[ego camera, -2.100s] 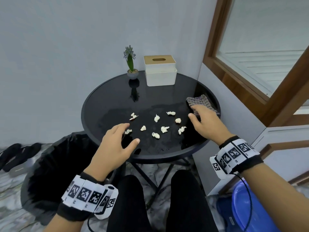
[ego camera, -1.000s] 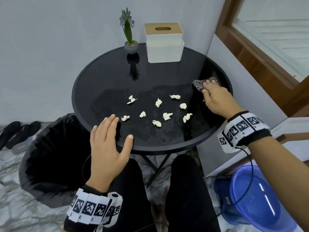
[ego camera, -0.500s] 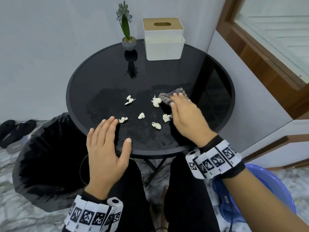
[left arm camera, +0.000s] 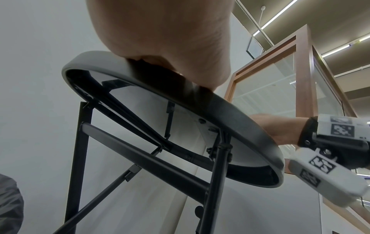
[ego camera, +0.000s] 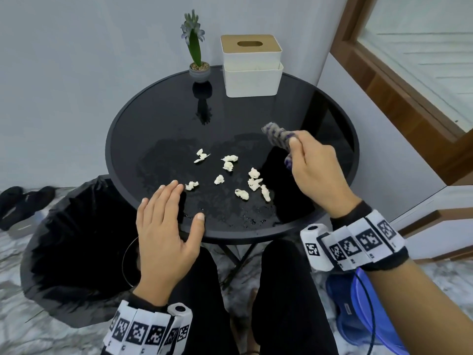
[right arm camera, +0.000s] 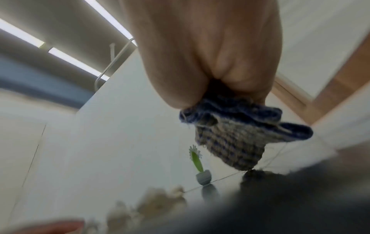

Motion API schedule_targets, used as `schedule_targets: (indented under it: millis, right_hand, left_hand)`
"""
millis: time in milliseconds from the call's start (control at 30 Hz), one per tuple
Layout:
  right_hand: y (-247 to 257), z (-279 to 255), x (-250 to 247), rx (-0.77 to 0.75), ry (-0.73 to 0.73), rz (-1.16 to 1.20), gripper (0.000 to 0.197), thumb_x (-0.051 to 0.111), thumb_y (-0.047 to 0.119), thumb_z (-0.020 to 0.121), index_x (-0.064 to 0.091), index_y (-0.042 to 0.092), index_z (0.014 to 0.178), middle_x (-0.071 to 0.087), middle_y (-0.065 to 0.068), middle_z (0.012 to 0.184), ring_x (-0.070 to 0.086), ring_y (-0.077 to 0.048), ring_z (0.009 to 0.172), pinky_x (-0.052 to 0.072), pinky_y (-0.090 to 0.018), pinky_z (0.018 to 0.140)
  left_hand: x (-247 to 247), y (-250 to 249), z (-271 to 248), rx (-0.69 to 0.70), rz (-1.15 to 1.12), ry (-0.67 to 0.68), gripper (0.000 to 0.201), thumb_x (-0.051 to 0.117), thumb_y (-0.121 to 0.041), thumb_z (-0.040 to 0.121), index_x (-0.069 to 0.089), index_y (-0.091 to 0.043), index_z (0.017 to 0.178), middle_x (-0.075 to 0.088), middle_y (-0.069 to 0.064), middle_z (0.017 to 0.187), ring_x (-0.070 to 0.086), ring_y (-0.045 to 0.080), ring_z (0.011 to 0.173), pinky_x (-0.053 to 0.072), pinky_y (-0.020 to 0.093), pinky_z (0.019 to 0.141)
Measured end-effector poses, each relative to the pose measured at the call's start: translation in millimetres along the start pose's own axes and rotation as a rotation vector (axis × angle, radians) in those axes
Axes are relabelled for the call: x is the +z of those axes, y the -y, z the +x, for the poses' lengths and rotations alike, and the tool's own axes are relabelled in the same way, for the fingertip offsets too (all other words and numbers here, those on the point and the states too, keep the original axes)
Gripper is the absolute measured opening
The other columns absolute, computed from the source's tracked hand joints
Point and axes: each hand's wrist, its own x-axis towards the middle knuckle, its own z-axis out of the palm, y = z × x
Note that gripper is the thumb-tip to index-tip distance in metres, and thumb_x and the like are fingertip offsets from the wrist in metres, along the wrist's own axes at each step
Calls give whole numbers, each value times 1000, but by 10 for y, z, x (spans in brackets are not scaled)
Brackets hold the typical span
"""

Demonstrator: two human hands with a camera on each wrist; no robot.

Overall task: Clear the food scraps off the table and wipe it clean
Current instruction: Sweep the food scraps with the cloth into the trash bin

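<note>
Fingers [ego camera: 294, 143] pinch cloth [ego camera: 277, 137] above scraps [ego camera: 253, 184] near table [ego camera: 153, 119] edge.

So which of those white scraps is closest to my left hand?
The scrap just beyond the left hand's fingertips, leftmost of the near row; the rest lie farther right or back.

Head view looks down on the table [ego camera: 122, 139] — wrist views look up from beside its edge

Scraps [ego camera: 231, 172] lie mid-table [ego camera: 158, 108]; plant [ego camera: 197, 60], box [ego camera: 252, 66] behind.
</note>
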Motion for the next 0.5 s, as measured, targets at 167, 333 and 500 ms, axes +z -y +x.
schedule_targets:
  millis: [167,333,500]
  right_hand:
    - [-201,-193,206,-28,151,-294,26,35,17,102,56,6,111,60,-14,115,53,-37,114,37,-41,101]
    - [-121,-335,355,22,123,-256,26,29,20,102,53,11,107,58,-13,122,44,-31,129,29,-45,112]
    - [203,-504,617,-20,131,-224,34,33,14,102,51,2,128,53,-16,137,39,-30,137,26,-43,116]
  left_hand:
    - [3,-1,-11,5,-3,-13,61,49,-44,90,51,-8,140,49,3,148,36,21,143,16,44,121]
    - [18,-22,-13,12,2,-29,60,49,-43,90,52,-8,139,50,3,146,38,22,142,17,44,121]
    - [34,-43,-14,18,4,-33,59,49,-42,91,52,-8,139,50,2,147,39,22,142,19,45,120]
